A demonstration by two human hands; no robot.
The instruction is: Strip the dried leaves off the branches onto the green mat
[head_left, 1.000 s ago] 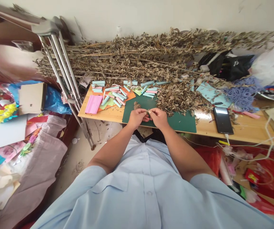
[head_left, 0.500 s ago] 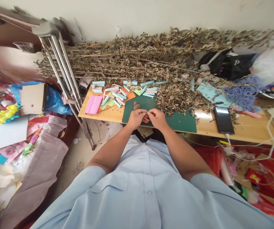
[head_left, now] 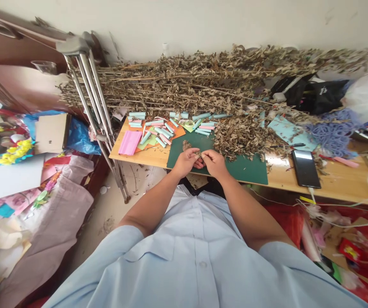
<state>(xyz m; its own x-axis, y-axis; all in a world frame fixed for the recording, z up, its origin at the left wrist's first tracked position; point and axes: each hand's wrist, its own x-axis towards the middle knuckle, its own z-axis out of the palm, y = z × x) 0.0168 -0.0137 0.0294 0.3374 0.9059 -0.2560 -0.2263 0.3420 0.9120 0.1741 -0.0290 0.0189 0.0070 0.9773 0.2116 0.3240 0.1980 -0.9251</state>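
Observation:
My left hand [head_left: 185,163] and my right hand [head_left: 214,164] meet over the front edge of a dark green mat [head_left: 249,169]. Between their closed fingertips is a small bit of dried leaf [head_left: 198,155], partly hidden by the fingers. Just beyond my left hand lies a small brown clump of crumbled leaf [head_left: 187,145]. A heap of dry brown leaves [head_left: 238,137] covers the back right of the mat. Small blue and pink paper rolls [head_left: 161,131] lie to the left, near a folded pink paper sheet [head_left: 130,143].
Long dried plant stalks [head_left: 171,87] stretch along the wall behind the table [head_left: 156,159]. Metal crutches [head_left: 92,94] lean at the left end. To the right are a black phone [head_left: 306,169] on a cable, purple cord [head_left: 334,130] and a light blue sheet [head_left: 291,131].
The whole view has shifted slightly down and to the right. My hands stay together at the mat's edge, with the bit of leaf now showing more between the fingertips.

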